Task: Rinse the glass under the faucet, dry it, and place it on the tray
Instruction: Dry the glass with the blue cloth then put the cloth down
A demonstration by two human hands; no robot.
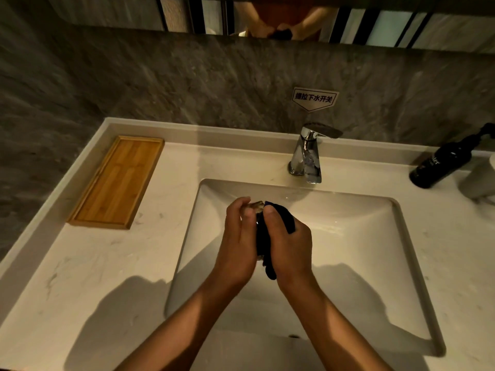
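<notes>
Over the white sink basin [348, 236], both of my hands meet around a small clear glass [255, 206], of which only the top shows between the fingers. My left hand [238, 242] grips the glass. My right hand [288, 242] presses a dark blue cloth [263, 242] against it; a tail of the cloth hangs below the palms. The chrome faucet [308, 156] stands behind the basin with no water running from it. A wooden tray [117, 180] with nothing on it lies on the counter at the left.
A black pump bottle [442, 163] lies tilted at the right of the counter, beside a pale grey cup [479, 178] at the frame's edge. A grey marble wall with a small sign [314, 99] rises behind the faucet, with a mirror above.
</notes>
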